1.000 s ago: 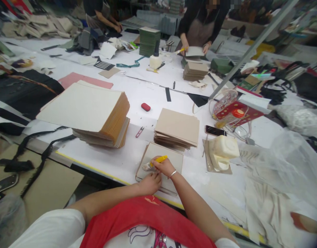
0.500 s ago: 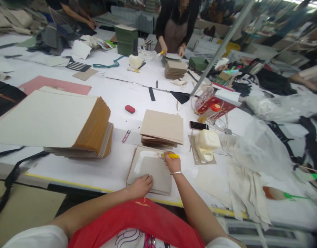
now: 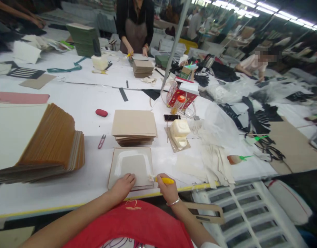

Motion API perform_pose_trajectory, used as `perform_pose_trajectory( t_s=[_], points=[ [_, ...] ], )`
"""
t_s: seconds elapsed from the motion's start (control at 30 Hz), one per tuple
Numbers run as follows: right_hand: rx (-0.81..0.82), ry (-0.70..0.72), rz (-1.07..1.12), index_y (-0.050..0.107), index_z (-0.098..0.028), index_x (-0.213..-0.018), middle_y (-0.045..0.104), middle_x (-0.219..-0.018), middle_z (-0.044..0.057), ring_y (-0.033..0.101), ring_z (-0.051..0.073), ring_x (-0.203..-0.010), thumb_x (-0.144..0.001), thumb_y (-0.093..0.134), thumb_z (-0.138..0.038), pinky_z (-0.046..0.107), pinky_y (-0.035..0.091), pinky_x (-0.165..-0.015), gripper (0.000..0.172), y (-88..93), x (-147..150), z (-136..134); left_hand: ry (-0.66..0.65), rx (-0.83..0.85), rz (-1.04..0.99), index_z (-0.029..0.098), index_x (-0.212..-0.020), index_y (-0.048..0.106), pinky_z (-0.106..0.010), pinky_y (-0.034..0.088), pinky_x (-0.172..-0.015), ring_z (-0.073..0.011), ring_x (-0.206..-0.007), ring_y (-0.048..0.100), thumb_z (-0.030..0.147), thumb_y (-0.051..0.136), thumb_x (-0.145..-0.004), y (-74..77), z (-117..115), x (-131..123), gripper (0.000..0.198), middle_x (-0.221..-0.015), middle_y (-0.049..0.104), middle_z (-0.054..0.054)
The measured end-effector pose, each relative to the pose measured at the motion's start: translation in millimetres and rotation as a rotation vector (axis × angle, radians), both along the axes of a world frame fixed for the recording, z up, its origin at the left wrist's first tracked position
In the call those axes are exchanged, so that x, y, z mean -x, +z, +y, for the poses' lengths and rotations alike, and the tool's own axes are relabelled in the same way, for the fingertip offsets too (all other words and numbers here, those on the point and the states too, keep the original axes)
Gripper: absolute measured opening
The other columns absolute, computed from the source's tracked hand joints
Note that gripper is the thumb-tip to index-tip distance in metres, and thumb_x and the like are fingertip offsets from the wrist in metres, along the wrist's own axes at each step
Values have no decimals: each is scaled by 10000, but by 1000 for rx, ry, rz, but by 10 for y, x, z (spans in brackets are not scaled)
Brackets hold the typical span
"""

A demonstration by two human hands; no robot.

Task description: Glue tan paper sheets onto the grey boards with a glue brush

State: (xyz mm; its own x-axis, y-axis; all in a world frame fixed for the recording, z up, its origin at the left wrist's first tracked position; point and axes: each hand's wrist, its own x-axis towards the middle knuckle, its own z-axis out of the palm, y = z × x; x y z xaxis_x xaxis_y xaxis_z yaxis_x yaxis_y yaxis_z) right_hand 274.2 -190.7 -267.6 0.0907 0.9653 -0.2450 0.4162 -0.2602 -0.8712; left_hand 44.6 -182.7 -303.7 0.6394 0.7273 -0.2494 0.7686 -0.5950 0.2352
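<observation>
My right hand (image 3: 167, 187) is closed around the yellow handle of a brush (image 3: 164, 180), whose bristles touch the right edge of a grey board (image 3: 140, 167). A wet white band of what looks like glue runs along the board's left, top and right margins. My left hand (image 3: 124, 186) lies flat with fingers stretched out on the board's lower left part. Just beyond stands a stack of beige boards (image 3: 134, 124). To its right, a cream plastic container (image 3: 180, 129) rests on a piece of card.
A tall stack of large boards (image 3: 49, 137) stands at the left. Pink-handled thread snips (image 3: 101, 141) and a red case (image 3: 101, 112) lie between. A phone (image 3: 171, 117), a red box (image 3: 182, 94) and fabric strips (image 3: 217, 165) are rightward. Across the table a co-worker (image 3: 136, 31) handles boards.
The brush in my right hand has gone from the board's top edge down its right side, lengthening the white band. My left hand stays on the board. The view has swung right.
</observation>
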Motion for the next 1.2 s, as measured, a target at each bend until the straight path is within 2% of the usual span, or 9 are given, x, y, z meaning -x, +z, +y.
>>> perform_pose_trajectory(
  t_s=[0.13,0.33,0.43,0.53,0.77,0.93,1.0,1.1,1.2],
  points=[
    [-171,-80,111,537,-191,-1069,619,-666,-6,543,88,-437,-807,439,-441,214,483,-454,375,223,-126,247,-25,-123,-139,165,-1035,554,-318,440,-832,-196,-972,518,222,463,-799,209,255,29,259,-1087,571,-83],
    [-415,-146,199,438,-184,-1138,633,-757,23,580,92,-487,-841,381,-448,227,511,-493,401,542,-51,951,286,-612,-308,171,-1167,456,-402,319,-954,-248,-1151,385,343,462,-813,963,1358,-145,394,-1241,460,-126],
    [-457,-154,200,447,-173,-1066,631,-772,32,588,95,-515,-841,370,-468,232,513,-510,379,554,38,1134,348,-580,-204,169,-1223,387,-415,316,-939,-280,-1172,352,427,559,-734,1120,1820,-387,579,-1270,421,-141],
    [-459,-126,177,444,-174,-1043,630,-794,37,597,99,-552,-845,362,-467,238,518,-541,363,480,47,1155,348,-458,-76,169,-1168,423,-387,376,-850,-263,-1033,462,458,580,-709,1096,2000,-543,564,-1111,526,-125],
    [-427,-132,154,451,-177,-1023,623,-779,33,594,102,-565,-841,374,-465,253,522,-560,349,329,-134,1044,128,-435,42,123,-969,523,-324,424,-724,-222,-875,524,319,461,-819,1087,1899,-560,254,-903,566,-109],
    [-435,-158,143,447,-182,-978,627,-762,30,597,100,-547,-839,375,-470,243,517,-548,328,323,-156,1059,52,-452,24,117,-846,551,-288,434,-690,-176,-783,550,143,385,-826,1291,1839,-485,169,-809,576,-93],
    [-437,-149,147,432,-187,-945,630,-781,32,605,103,-557,-838,374,-471,245,517,-553,309,351,-114,1053,139,-602,-104,123,-840,556,-274,436,-695,-163,-766,550,151,376,-829,1469,1738,-370,182,-776,576,-82],
    [-425,-92,167,402,-200,-895,630,-823,34,622,113,-597,-831,394,-464,247,516,-567,271,426,30,1008,401,-844,-439,139,-873,566,-262,440,-724,-140,-752,556,218,396,-833,1761,1445,-165,192,-777,590,-59],
    [-387,-9,215,386,-210,-892,618,-839,30,636,131,-662,-814,432,-453,248,513,-579,260,483,233,933,737,-825,-822,146,-878,563,-251,468,-694,-114,-681,568,284,456,-807,1893,1054,-66,189,-768,600,-26]
  ],
)
